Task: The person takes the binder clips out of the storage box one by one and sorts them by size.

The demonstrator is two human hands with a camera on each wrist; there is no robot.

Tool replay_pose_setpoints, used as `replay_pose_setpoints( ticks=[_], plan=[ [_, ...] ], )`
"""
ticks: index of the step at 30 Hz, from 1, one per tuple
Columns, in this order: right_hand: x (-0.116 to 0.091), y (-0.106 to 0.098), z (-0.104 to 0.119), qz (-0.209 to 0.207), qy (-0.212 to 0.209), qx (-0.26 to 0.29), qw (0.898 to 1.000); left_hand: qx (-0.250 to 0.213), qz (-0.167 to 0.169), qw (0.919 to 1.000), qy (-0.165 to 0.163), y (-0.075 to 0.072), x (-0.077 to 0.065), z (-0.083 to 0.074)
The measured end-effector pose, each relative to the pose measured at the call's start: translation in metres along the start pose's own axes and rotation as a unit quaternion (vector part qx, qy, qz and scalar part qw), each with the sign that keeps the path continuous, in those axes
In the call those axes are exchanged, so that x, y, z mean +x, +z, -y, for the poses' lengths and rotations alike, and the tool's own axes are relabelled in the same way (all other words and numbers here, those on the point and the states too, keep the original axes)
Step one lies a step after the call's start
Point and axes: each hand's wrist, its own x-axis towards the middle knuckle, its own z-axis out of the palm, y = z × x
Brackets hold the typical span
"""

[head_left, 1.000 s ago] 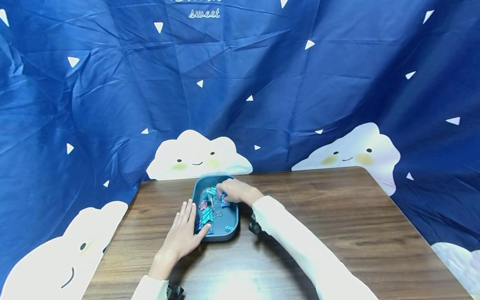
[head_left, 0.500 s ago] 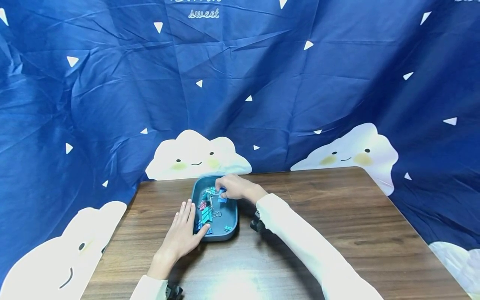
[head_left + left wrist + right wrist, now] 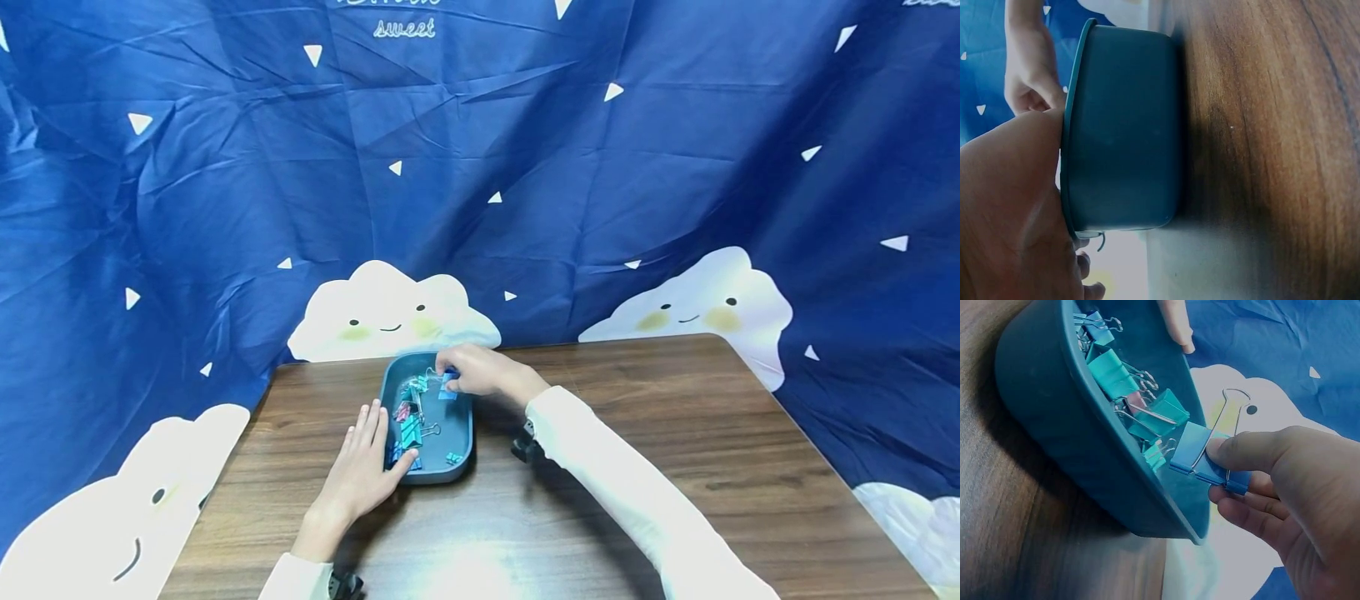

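The right hand [image 3: 483,372] is pinching a blue binder clip [image 3: 1190,444] between thumb and fingers, holding it over the far right part of a dark teal tray [image 3: 1047,400], where teal clips [image 3: 1110,372] are lying. The left hand [image 3: 360,471] is resting, fingers straight, along the tray's left rim. White script [image 3: 405,29] on the blue cloth [image 3: 517,125] is spelling "sweet"; lettering above is running out of view

The wood-grain table [image 3: 675,433] is viewed forward and down from the head, its teal bin [image 3: 1122,125] shared up close, sideways, by both wrist views.
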Motion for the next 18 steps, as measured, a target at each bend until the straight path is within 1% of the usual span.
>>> replay_pose_setpoints(
  ticks=[5, 9, 14, 18],
  plan=[
    [-0.005, -0.007, -0.001, -0.018, -0.007, 0.001, 1.000, -0.008, -0.009, 0.9999, 0.004, 0.001, -0.003, 0.001],
    [-0.012, -0.012, -0.004, -0.036, -0.009, 0.005, 0.999, -0.012, -0.006, 0.9999, 0.001, 0.001, -0.004, 0.000],
    [-0.020, -0.018, -0.010, -0.058, 0.006, 0.024, 0.998, -0.003, 0.006, 1.0000, -0.002, 0.000, -0.002, 0.000],
    [-0.026, -0.024, -0.016, -0.074, 0.026, 0.044, 0.996, -0.002, 0.006, 1.0000, -0.001, 0.000, 0.000, 0.000]
  ],
)
